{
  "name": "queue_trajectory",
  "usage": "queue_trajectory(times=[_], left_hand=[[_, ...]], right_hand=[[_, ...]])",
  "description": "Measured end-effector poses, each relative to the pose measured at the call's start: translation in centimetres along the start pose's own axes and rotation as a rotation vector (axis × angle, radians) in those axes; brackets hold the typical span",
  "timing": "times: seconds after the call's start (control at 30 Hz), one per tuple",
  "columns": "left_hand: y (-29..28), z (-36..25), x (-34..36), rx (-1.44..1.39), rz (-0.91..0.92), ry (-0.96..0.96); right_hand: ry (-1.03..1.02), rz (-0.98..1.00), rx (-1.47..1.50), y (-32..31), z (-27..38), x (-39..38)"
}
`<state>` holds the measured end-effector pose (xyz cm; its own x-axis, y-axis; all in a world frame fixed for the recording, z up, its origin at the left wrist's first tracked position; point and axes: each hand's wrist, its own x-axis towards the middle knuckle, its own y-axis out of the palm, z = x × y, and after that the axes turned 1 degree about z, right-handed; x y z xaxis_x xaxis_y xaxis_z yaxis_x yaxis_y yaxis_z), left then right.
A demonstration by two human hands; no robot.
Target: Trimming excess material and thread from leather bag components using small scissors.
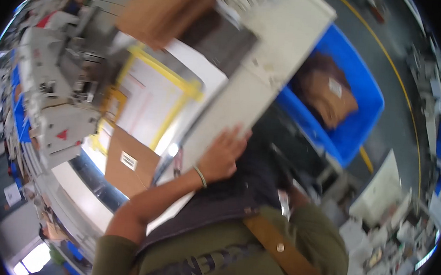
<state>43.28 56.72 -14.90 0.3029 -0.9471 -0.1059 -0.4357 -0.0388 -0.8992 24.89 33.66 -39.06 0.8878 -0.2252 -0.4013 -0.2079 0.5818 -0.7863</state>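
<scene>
2 bare arms come into view, both in the sleeves of an olive shirt (191,263), with a dark apron (221,199) hanging at the front. The left hand (223,155) rests at the near edge of a pale worktable (284,24), its fingers loosely bent and slightly apart, with nothing visible between them; 1 thin band (200,177) circles that wrist. What shows of the right hand (297,195) is low beside the apron, too blurred and hidden to tell whether it is spread or pinching something. The flat brown packet (133,163), bearing 1 white label, lies on the work surface to the left of the left hand, just above the left forearm (157,199) in view; I cannot tell whether they touch. Just beside it is a white sheet (149,102) framed in yellow tape, and beyond that a stack of brown paper (163,11), blurred. To the right of the worktable, 1 blue bin (370,104) holds brown packages (330,102), at least 1 with a white label. A yellow line (407,89) runs along the grey floor (370,40) past it.
</scene>
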Motion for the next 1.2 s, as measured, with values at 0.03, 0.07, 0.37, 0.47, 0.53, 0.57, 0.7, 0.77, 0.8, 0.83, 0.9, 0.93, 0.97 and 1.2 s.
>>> queue_trajectory(times=[0.03, 0.07, 0.37, 0.47, 0.53, 0.57, 0.7, 0.77, 0.8, 0.83, 0.9, 0.93, 0.97, 1.2], left_hand=[[-0.1, 0.3, 0.0, -0.037, 0.023, 0.037], [0.5, 0.2, -0.1, -0.154, -0.023, -0.032], [-0.7, -0.3, -1.9, -0.076, 0.028, 0.103], [3.8, 0.6, -1.9, -0.025, -0.223, 0.071], [6.7, 0.8, -0.9, 0.064, -0.389, 0.08], [8.1, 1.1, -0.4, 0.161, -0.533, 0.112], [9.3, 1.9, 0.6, 0.455, -0.778, 0.094], [11.1, 2.0, 1.2, 0.286, -0.738, 0.07], [9.4, 2.1, 0.2, 0.279, -0.645, 0.02], [8.9, 2.2, -0.5, 0.192, -0.641, -0.004], [8.2, 2.5, -0.5, 0.011, -0.589, 0.053], [7.8, 2.5, -0.8, 0.046, -0.568, 0.037], [7.7, 2.3, -1.0, 0.071, -0.531, 0.004], [5.8, 1.5, -1.1, 0.07, -0.451, 0.014]], right_hand=[[-0.091, -0.057, -0.002, -2.5, 2.5, 6.8], [-0.199, -0.115, -0.009, -5.6, 6.1, 13.4], [-0.856, -0.426, -0.117, -27.4, 38.8, 42.8], [-0.955, -0.356, -0.12, -25.2, 45.0, 43.4], [-0.999, -0.325, -0.122, -24.1, 48.2, 44.1], [-1.011, -0.315, -0.122, -23.6, 49.5, 44.4], [-1.005, -0.237, -0.134, -19.5, 50.0, 44.8], [-0.994, -0.117, -0.138, -14.0, 49.1, 40.6], [-0.98, -0.041, -0.142, -10.5, 47.1, 38.0], [-0.956, 0.028, -0.152, -7.9, 44.5, 35.4], [-0.791, 0.105, -0.129, -6.1, 36.0, 31.0], [-0.757, 0.137, -0.137, -5.2, 33.9, 28.9], [-0.722, 0.166, -0.144, -4.7, 31.8, 26.8], [-0.627, 0.236, -0.131, -3.1, 23.4, 19.5]])
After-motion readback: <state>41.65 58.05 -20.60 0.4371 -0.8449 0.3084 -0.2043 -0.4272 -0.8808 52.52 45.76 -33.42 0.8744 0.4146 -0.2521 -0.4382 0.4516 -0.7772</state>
